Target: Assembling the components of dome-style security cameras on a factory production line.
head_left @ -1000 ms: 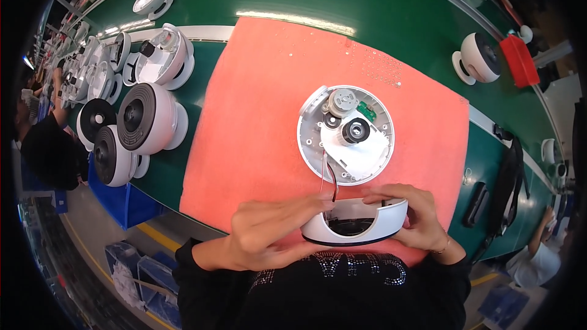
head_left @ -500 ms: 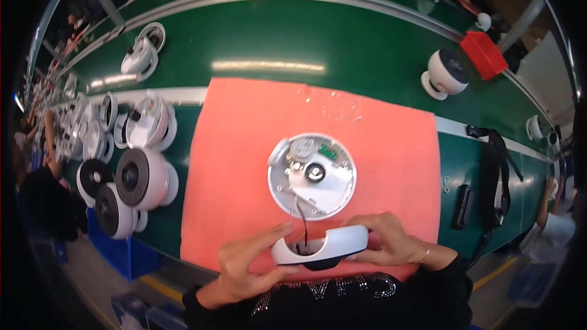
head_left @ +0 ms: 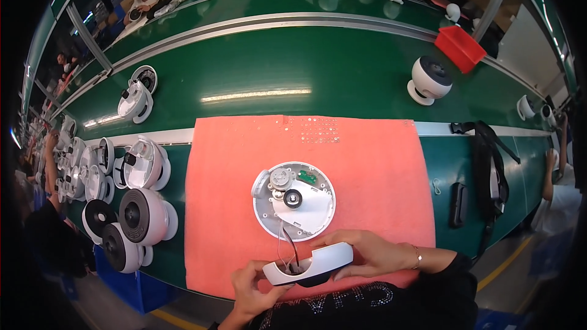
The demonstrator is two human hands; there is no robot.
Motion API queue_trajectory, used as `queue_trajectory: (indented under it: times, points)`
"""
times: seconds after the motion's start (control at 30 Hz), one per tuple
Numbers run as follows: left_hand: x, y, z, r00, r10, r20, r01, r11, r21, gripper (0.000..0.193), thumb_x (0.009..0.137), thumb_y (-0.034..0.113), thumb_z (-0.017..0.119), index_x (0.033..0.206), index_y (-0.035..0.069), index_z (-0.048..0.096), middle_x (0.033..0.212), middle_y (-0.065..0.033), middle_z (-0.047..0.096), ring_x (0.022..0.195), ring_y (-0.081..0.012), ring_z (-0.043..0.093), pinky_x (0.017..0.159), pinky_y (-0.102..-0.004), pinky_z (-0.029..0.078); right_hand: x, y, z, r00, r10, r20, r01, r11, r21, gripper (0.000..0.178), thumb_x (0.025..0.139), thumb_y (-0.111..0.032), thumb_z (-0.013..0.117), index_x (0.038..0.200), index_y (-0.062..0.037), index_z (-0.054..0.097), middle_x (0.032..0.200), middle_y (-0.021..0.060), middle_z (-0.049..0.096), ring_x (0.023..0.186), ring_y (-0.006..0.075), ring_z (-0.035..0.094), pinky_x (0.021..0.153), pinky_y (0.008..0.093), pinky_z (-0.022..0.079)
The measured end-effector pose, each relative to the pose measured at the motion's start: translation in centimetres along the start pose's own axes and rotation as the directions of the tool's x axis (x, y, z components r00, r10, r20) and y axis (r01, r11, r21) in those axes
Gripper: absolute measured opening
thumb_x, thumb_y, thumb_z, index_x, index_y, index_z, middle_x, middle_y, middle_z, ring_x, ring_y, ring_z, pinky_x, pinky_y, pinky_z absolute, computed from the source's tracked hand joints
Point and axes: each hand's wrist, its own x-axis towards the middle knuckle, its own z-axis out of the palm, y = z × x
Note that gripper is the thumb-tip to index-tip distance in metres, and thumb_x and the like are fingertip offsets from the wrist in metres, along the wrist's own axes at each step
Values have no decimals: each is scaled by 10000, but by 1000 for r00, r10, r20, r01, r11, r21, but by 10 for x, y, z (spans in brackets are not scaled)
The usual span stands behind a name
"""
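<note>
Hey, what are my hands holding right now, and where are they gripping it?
A white curved housing with a cut-out in its rim: the left hand grips its left end, the right hand its right end.

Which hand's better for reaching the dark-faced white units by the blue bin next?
Likely your left hand: it's on the white shell's left end, nearer those units. Your right hand, at the other end, would cross over.

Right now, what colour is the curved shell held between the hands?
The curved shell is white with a dark lower part, best seen in the head view.
</note>
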Motion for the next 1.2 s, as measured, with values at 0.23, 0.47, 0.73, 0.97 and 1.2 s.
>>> queue_trajectory:
  times: [0.23,0.47,0.73,0.97,1.2]
  points:
    - [-3,3,3,998,56,-33,-54,997,58,381,672,37,761,934,-67,505,899,-186,648,817,-189,649,695,-285,543,-6,-4,0,992,114,61,-110,992,-59,583,773,-131,675,1261,-21,376,1009,177,591,885,339,611,740,383,492]
    - [-5,9,10,992,119,-51,-116,992,51,428,668,21,762,996,-61,500,904,-170,641,816,-177,639,706,-285,536,-5,1,9,993,-62,-103,49,991,-126,738,746,-101,689,1332,-3,252,1053,195,580,940,344,602,810,382,489]
    - [8,11,11,989,149,-24,-143,978,154,345,640,64,743,916,-40,564,861,-150,664,717,-180,667,632,-261,536,-8,6,5,979,-190,-73,178,972,-151,858,662,64,656,1309,-79,112,888,166,558,768,229,598,687,349,491]
    - [9,8,9,983,177,38,-181,954,239,343,642,83,741,910,-33,561,869,-138,667,688,-210,672,607,-262,541,-3,4,-2,995,-80,-65,79,997,-10,662,667,-35,746,1198,-9,353,1070,181,523,942,265,565,802,361,473]
    - [14,16,4,979,192,66,-202,951,234,468,635,122,772,1018,-44,561,864,-139,663,711,-209,673,626,-272,539,-20,4,-22,1000,-17,17,18,1000,-24,581,755,-113,703,1208,-15,352,1087,174,508,938,261,569,794,356,491]
